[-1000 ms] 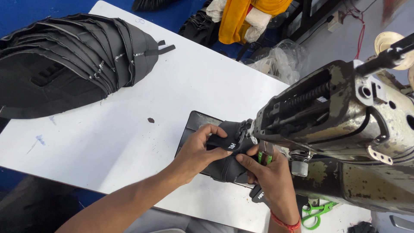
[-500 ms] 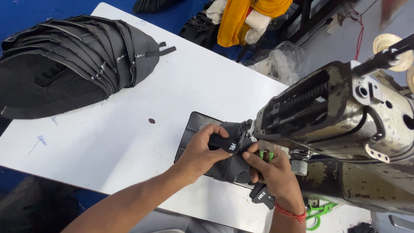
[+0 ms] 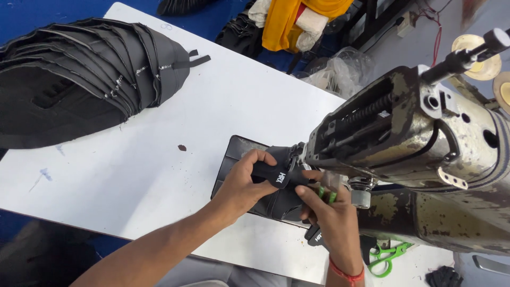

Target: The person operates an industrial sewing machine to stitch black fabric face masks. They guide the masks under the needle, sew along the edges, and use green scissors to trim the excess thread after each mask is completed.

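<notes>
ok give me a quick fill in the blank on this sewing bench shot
1. Both hands, the left hand and the right hand, hold a ____ fabric piece at the sewing machine.
2. The stack of black pieces lies on the ____ table.
3. The scissors have ____ handles.

Missing words: black; white; green

Two bare forearms enter from the near edge, without sleeves. The left hand [image 3: 241, 186] carries no ring, glove or band. The right hand [image 3: 332, 215] is likewise ungloved; a thin red thread bracelet [image 3: 345, 272] encircles its wrist near the frame's lower edge. No watch or other wear shows.
</notes>
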